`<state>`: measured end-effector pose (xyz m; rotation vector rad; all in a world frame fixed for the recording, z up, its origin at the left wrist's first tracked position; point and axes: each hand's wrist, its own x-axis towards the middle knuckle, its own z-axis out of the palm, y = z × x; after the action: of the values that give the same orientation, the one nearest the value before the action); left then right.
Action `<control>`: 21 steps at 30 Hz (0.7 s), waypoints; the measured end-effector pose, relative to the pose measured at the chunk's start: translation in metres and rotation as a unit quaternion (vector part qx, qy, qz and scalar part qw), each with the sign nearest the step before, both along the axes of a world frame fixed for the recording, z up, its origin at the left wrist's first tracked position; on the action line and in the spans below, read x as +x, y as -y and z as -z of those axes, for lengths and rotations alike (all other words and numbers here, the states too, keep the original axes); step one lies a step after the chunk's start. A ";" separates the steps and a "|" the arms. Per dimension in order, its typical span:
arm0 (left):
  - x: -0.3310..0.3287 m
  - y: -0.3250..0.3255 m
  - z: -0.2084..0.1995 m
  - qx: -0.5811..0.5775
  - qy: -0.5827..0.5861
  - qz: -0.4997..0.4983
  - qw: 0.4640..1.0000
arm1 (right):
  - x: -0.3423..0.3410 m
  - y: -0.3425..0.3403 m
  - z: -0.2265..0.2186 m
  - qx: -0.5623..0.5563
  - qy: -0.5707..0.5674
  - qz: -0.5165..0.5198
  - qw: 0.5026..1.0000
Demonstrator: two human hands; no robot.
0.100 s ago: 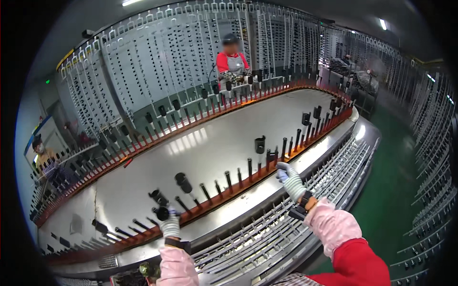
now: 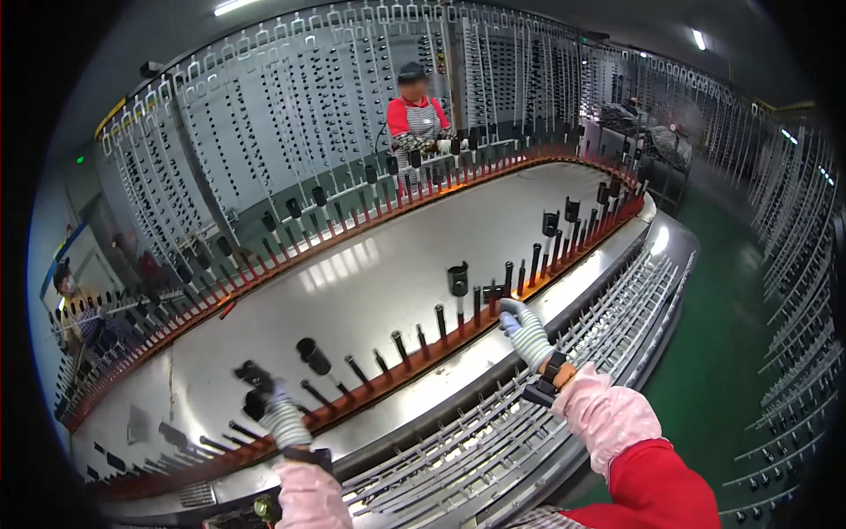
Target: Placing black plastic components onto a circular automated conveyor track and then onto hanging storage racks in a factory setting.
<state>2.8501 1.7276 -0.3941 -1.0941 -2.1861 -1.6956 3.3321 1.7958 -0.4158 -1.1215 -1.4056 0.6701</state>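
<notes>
At far left, a co-worker (image 2: 75, 309) stands beyond the rail's bend. Then comes the left hand (image 2: 286, 423), blurred in its striped glove, a dark round part (image 2: 255, 406) right at the fingertips! Clamped or merely touching? I can't tell. Just beyond sits a blurred black piece (image 2: 253, 375), and next along, a tilted cup (image 2: 313, 355) on its post; a sideways sweep there could knock either one. The metal top (image 2: 361, 291) gives the hands room inward, with the orange rail (image 2: 401, 375) and its row of posts fencing the near side. Below, the silver racks (image 2: 476, 445) crowd the outer edge; a low-swinging sleeve could snag a rod. Now the right hand (image 2: 527, 333), fingers bent and close together beside a small black part (image 2: 493, 292) among the posts; whether they grip anything is hidden. Tight spacing means a careless knuckle could tilt a neighbour. Far right, green floor (image 2: 714, 300) lies past the racks.
</notes>
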 end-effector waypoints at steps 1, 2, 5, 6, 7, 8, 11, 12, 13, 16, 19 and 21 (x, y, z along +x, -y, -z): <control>0.024 0.022 -0.054 -0.044 0.206 0.000 0.978 | -0.001 -0.001 0.002 -0.016 0.011 0.003 1.000; 0.004 0.043 -0.072 -0.049 0.198 0.002 0.979 | -0.026 0.000 -0.002 0.014 0.025 -0.033 0.999; 0.000 0.096 -0.103 0.143 0.215 0.088 0.962 | -0.119 0.012 -0.023 -0.014 0.048 -0.121 0.991; 0.001 0.102 -0.095 0.151 0.248 0.118 0.950 | -0.144 0.006 -0.022 -0.021 0.056 -0.094 0.994; 0.002 0.108 -0.087 0.159 0.280 0.148 0.935 | -0.164 0.000 -0.024 -0.027 0.064 -0.066 0.995; 0.009 0.120 -0.077 0.121 0.269 0.143 0.945 | -0.177 -0.012 -0.021 -0.119 0.038 -0.092 0.988; 0.009 0.161 -0.038 0.033 0.273 0.099 0.956 | -0.215 -0.016 -0.045 -0.062 0.015 -0.082 0.995; -0.003 0.171 -0.021 0.010 0.298 0.110 0.948 | -0.215 -0.011 -0.058 -0.016 -0.063 -0.115 0.991; -0.014 0.185 -0.007 -0.016 0.324 0.118 0.939 | -0.213 -0.004 -0.070 0.026 -0.142 -0.148 0.978; -0.149 0.243 0.101 -0.033 0.534 0.333 0.776 | -0.154 -0.007 -0.110 0.119 -0.120 -0.025 0.985; -0.161 0.246 0.133 0.079 0.679 0.423 0.595 | -0.053 -0.057 -0.053 0.164 -0.160 0.191 0.955; -0.028 0.234 0.036 0.079 0.471 0.134 0.868 | -0.004 -0.078 -0.018 0.086 -0.064 0.215 0.971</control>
<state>2.8222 1.4932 -0.4299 -0.5679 -2.3265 -2.9408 3.3285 1.8738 -0.3980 -1.1720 -1.0406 0.2964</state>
